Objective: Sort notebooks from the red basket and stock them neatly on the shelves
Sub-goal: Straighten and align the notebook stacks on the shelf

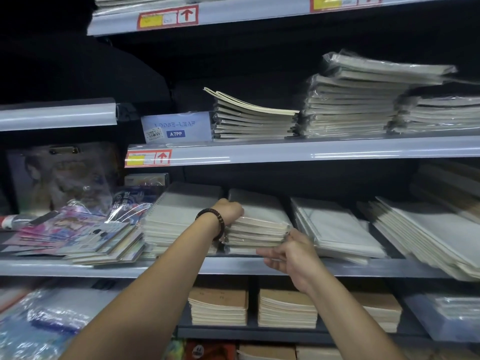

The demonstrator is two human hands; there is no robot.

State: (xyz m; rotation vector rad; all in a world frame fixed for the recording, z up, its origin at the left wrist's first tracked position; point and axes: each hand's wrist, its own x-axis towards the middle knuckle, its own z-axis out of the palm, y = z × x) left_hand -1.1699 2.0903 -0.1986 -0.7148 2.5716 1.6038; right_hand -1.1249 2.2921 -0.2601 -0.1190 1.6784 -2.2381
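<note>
A stack of pale plastic-wrapped notebooks point(259, 224) lies on the middle shelf point(363, 267). My left hand point(230, 210), with a dark bead bracelet at the wrist, grips the stack's upper left edge, fingers curled over the top cover. My right hand point(288, 253) holds the stack's front right corner, thumb against the upper notebooks and fingers under the lower ones. A second stack of spiral notebooks point(179, 219) stands directly to the left. The red basket is not in view.
More wrapped notebook stacks point(337, 229) lean to the right. Colourful illustrated notebooks point(78, 237) sprawl at the left. The upper shelf point(311, 149) carries several stacks and a loose-leaf pack point(178, 128). Brown-covered notebooks point(218, 305) fill the shelf below.
</note>
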